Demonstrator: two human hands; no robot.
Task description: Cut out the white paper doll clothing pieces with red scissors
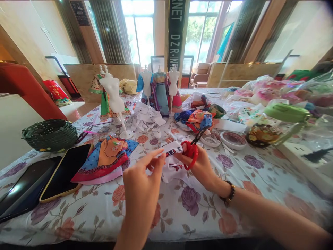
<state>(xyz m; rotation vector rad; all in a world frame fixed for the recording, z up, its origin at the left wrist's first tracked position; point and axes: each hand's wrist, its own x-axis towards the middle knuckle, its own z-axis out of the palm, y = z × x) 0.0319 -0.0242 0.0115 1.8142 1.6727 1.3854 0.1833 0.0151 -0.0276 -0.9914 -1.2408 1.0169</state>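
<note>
Near the front edge of the table (182, 215), about midway along, the left hand (142, 184) pinched a white cloth strip (173, 151) between thumb and forefinger. The right hand (201, 168) gripped red scissors (192, 147), whose blades pointed away. A phone (65, 172) lay towards the front left corner, with a green basket (49, 134) behind it. Dress forms (159, 90) stood towards the far edge.

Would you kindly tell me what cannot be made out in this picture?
Head view:
- Scissors in the right hand: the blades blend into the fabric pile behind, so open or closed is unclear.
- Cloth: partly hidden by the left hand; the strip's print is too small to read.
- Jar: contents blurred near the lens edge.
- Tablet: cut off by the left edge.
</note>
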